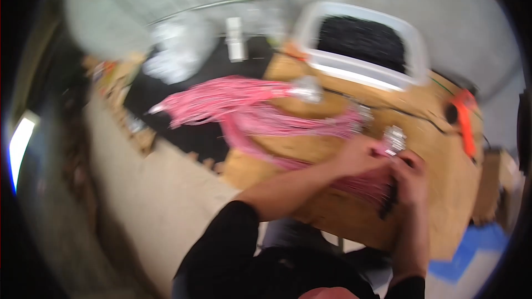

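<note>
A bundle of pink wires (363, 185) lies across the near right part of the wooden table, its shiny, clear or silvery end (394, 139) sticking up between my hands. My left hand (366, 156) is closed around the bundle just below that end. On the other side, my right hand (411, 177) has its fingers bent in against the same bundle, though motion blur hides the fingertips. Under the right hand a dark strip (389, 202) shows at the wires. Two more pink wire bundles, one farther off (221, 97) and one closer (310, 122), lie to the left with shiny ends.
A white plastic bin (360, 72) full of black thin pieces stands at the table's far side. An orange tool (466, 124) lies at the right edge, near a dark cable (413, 113). Clear plastic bags (176, 50) and a white box (235, 39) rest on the black surface (160, 99).
</note>
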`<action>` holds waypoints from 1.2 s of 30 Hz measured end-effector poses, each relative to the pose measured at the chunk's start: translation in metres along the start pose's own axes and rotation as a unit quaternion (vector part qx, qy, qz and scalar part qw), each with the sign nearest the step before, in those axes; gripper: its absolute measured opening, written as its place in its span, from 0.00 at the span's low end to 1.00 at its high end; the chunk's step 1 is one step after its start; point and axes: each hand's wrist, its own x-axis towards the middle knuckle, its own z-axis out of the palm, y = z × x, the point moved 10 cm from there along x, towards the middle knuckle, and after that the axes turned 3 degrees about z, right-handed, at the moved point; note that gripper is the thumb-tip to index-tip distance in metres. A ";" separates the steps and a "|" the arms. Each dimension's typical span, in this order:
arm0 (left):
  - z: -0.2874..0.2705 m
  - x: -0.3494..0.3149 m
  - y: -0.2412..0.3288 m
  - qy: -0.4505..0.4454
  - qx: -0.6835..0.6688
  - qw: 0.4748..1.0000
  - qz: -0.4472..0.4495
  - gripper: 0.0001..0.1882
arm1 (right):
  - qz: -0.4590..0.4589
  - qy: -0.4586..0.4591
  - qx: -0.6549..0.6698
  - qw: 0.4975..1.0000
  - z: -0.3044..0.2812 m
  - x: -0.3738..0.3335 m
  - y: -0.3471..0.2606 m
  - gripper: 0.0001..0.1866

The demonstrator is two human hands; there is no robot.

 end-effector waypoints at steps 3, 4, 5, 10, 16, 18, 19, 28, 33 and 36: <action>0.006 0.003 0.010 0.033 0.035 0.994 0.097 0.11 | 0.045 -0.025 0.215 0.975 -0.016 -0.005 0.004 0.07; 0.012 0.005 0.010 0.029 -0.022 0.996 0.084 0.11 | 0.058 -0.056 0.344 0.936 -0.018 -0.005 0.002 0.13; 0.014 0.007 0.008 0.031 -0.022 0.996 0.077 0.10 | 0.052 -0.108 0.400 0.909 -0.028 0.000 0.008 0.15; -0.005 0.001 0.001 0.032 -0.063 0.997 0.021 0.09 | 0.086 0.027 0.456 0.885 -0.060 0.029 0.060 0.15; -0.004 0.001 -0.010 0.038 -0.093 0.995 0.020 0.09 | 0.034 -0.020 0.354 0.934 -0.039 0.025 0.034 0.16; -0.001 0.002 -0.013 0.036 -0.117 0.992 0.016 0.09 | 0.024 -0.014 0.322 0.946 -0.042 0.025 0.034 0.15; 0.001 0.002 -0.014 0.032 -0.122 0.992 0.012 0.08 | 0.014 -0.009 0.291 0.957 -0.046 0.024 0.034 0.15; 0.001 0.001 -0.011 0.015 -0.166 0.986 -0.029 0.06 | 0.024 -0.025 0.296 0.955 -0.055 0.027 0.047 0.13; 0.003 0.000 -0.012 0.009 -0.221 0.974 -0.054 0.05 | 0.047 0.015 0.295 0.954 -0.047 0.026 0.047 0.15; -0.003 -0.001 -0.011 0.022 -0.181 0.982 -0.041 0.04 | 0.045 -0.017 0.299 0.953 -0.036 0.025 0.039 0.15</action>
